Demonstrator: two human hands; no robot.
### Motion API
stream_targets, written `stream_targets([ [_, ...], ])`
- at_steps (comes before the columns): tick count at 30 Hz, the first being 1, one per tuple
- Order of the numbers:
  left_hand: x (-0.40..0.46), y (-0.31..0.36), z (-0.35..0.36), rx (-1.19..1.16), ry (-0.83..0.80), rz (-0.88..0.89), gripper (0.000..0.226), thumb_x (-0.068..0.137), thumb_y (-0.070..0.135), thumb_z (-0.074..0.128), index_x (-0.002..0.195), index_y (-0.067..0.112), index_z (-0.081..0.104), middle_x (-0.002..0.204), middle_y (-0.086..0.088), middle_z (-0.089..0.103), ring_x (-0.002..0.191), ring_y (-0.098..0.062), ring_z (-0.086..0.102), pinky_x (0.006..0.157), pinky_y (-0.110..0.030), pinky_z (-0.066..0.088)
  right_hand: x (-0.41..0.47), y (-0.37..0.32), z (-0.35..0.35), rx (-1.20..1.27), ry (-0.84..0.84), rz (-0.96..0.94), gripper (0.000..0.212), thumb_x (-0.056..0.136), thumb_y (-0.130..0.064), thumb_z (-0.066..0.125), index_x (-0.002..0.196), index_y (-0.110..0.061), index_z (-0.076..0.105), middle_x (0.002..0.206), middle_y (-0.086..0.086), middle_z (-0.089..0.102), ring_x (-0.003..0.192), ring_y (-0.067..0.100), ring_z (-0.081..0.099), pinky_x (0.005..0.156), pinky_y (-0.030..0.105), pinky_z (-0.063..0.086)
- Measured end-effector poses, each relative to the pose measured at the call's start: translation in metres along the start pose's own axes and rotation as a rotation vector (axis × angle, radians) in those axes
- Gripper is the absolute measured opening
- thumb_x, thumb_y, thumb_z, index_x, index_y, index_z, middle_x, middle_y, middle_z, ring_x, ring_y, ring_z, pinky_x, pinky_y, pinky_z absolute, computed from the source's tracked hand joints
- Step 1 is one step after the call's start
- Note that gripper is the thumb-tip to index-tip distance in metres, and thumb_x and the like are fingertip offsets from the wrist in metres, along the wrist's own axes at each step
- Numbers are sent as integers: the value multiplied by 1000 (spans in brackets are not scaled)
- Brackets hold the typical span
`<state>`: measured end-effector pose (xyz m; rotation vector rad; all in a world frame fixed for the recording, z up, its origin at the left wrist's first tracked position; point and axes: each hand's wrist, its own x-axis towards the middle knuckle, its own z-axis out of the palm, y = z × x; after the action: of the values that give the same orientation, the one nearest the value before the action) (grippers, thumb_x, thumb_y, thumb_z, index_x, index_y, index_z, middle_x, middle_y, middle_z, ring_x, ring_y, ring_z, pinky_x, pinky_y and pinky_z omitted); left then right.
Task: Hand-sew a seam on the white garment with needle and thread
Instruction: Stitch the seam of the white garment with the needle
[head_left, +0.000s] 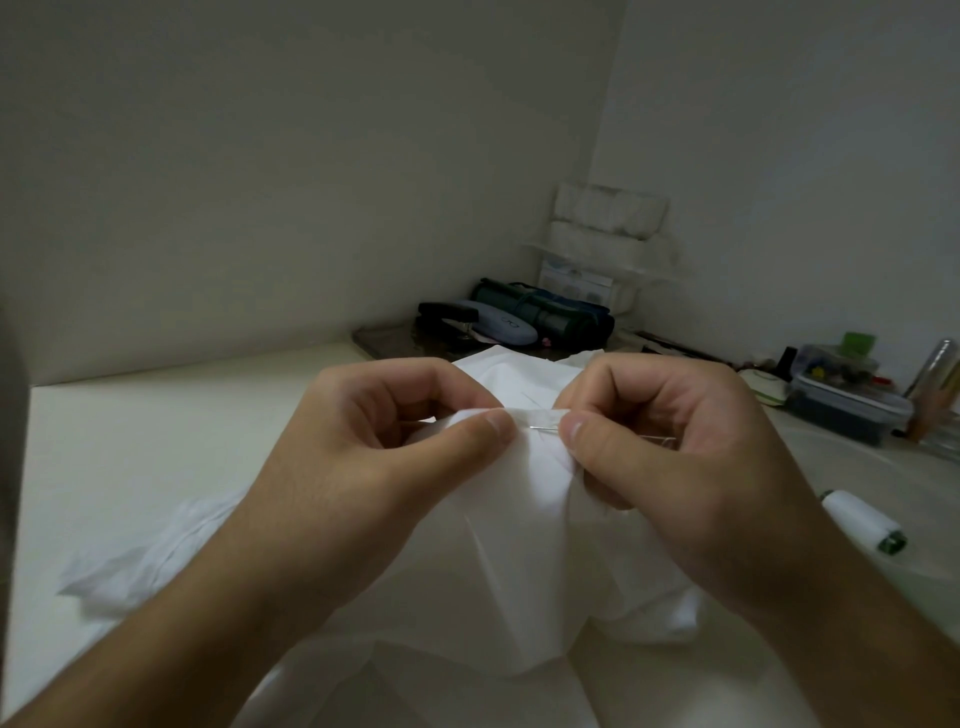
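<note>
The white garment (524, 525) is bunched up in front of me, lifted off the pale table (156, 447). My left hand (374, 452) pinches a folded edge of the cloth between thumb and fingers. My right hand (670, 447) pinches the thin metal needle (544, 427), whose tip pokes leftward along the fold between both thumbs. A fine white thread (657, 440) trails from under the right thumb across the right fingers. The rest of the cloth hangs down toward my lap.
A white thread spool (865, 521) lies on the table to the right. Clear plastic boxes of small items (852, 400) stand at the far right. A dark rolled case (545, 314), a stapler and stacked white packs fill the back corner. More white cloth (140, 561) lies at left.
</note>
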<state>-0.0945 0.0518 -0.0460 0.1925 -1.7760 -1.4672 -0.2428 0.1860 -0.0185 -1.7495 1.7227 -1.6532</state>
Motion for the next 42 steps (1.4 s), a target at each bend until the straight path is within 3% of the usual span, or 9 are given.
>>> stream_targets([
  [6, 0, -1, 0, 16, -9, 16, 9, 81, 26, 78, 79, 18, 81, 75, -7, 77, 66, -15, 69, 62, -30, 51, -1, 1, 1, -24, 1, -16, 23, 87, -10, 66, 64, -13, 61, 61, -2, 59, 54, 6, 53, 53, 18, 43],
  [11, -1, -2, 0, 46, -15, 41, 8, 82, 27, 78, 80, 19, 81, 75, -6, 77, 66, -13, 68, 61, -26, 51, 0, 3, 1, -56, -10, -32, 30, 88, -9, 67, 63, -22, 60, 62, 0, 59, 52, 5, 50, 52, 15, 41],
  [18, -1, -1, 0, 55, -33, 48, 8, 82, 26, 79, 80, 19, 82, 73, -4, 77, 66, -11, 69, 60, -23, 51, -1, 4, 1, -59, -4, -14, 26, 89, -11, 67, 65, -17, 57, 67, 14, 55, 54, 13, 48, 50, 25, 40],
  [23, 0, -2, 0, 68, -18, 32, 11, 82, 29, 78, 83, 19, 82, 76, -6, 78, 67, -15, 68, 62, -31, 50, -1, 4, 0, -7, 11, 8, 20, 88, -13, 68, 71, -7, 59, 62, 14, 51, 53, 18, 44, 48, 29, 37],
  [28, 0, -3, -1, 57, 9, 21, 11, 81, 28, 77, 82, 18, 81, 74, -6, 77, 66, -14, 68, 60, -30, 50, 0, 6, 0, 104, 2, 67, 15, 87, -14, 67, 75, -8, 59, 58, -1, 49, 48, 13, 40, 47, 23, 34],
  [38, 1, -3, 1, 57, 45, 10, 10, 79, 29, 77, 80, 19, 81, 73, -7, 77, 66, -19, 67, 66, -38, 49, 4, 10, -3, 308, -45, 191, 11, 84, -10, 66, 74, -7, 63, 56, 2, 46, 46, 13, 34, 47, 22, 29],
  [42, 2, -2, 1, 45, 35, 4, 10, 79, 27, 76, 79, 19, 81, 73, -6, 76, 64, -16, 66, 63, -33, 48, 4, 11, -4, 325, -48, 206, 11, 84, -10, 67, 74, -6, 63, 57, 4, 46, 46, 13, 34, 47, 22, 29],
])
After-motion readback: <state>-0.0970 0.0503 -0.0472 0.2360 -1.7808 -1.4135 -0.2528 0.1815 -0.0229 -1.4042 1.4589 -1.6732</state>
